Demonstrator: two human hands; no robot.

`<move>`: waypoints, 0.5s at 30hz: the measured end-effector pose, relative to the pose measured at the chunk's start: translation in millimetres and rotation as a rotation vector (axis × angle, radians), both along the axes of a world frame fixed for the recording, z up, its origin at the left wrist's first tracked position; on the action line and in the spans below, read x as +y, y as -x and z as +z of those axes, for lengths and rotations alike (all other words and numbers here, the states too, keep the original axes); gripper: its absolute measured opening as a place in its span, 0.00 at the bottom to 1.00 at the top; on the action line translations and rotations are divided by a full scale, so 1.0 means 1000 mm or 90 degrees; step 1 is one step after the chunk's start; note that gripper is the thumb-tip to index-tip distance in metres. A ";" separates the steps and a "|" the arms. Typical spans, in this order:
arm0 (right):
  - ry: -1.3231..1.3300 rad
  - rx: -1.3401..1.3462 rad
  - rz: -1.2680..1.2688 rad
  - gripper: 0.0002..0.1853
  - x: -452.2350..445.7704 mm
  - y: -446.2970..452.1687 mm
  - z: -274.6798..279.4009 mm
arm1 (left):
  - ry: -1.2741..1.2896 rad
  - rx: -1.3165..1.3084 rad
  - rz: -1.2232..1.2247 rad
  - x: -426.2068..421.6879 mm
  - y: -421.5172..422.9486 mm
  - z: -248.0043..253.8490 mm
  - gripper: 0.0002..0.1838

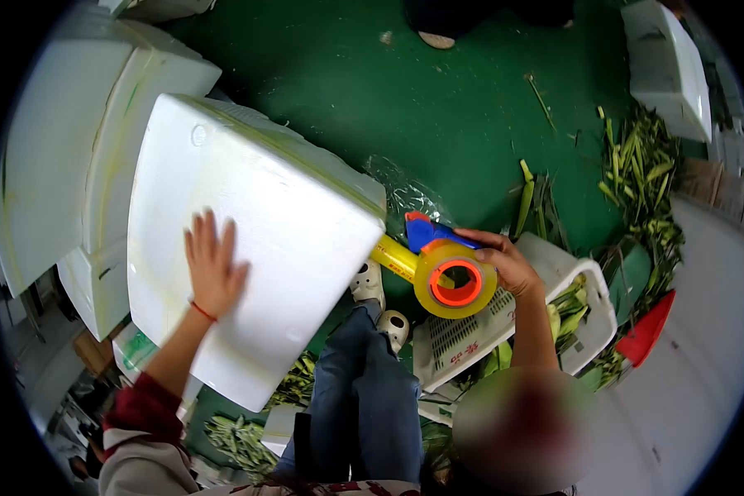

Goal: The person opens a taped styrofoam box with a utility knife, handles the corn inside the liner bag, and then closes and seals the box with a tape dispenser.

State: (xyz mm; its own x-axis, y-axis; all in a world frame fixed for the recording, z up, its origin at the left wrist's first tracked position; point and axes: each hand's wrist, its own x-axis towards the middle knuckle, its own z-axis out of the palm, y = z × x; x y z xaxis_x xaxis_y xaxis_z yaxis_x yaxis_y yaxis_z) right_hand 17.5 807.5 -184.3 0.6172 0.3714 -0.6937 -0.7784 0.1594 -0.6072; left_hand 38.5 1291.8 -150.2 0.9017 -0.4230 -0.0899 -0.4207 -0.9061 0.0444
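Note:
My left hand (214, 263) lies flat on the white foam box (264, 207), fingers spread, with a red band at the wrist. In my right hand (508, 260) is a blue and orange tape dispenser (426, 233) carrying a large roll of yellow tape (427, 291) with an orange core. A strip of yellow tape (394, 257) stretches from the roll to the box's right corner. My right fingers wrap round the blue handle.
Larger foam boxes (58, 140) stand at the left. A white plastic basket (463, 343) with green husks is at my right. Husks (641, 174) and a red scoop-like object (646, 329) lie farther right. Another person's foot (436, 40) shows at the top.

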 end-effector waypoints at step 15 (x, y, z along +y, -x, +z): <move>-0.121 -0.067 -0.328 0.25 0.073 0.141 -0.040 | 0.006 -0.023 0.093 -0.070 0.104 0.000 0.31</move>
State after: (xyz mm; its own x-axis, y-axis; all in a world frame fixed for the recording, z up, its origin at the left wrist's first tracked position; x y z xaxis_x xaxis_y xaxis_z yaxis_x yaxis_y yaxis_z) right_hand -123.3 881.0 -224.5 0.8141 0.1166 -0.5689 -0.5082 0.6172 -0.6007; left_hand -65.0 1221.5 -149.8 0.9564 -0.2873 -0.0529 -0.2854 -0.9576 0.0400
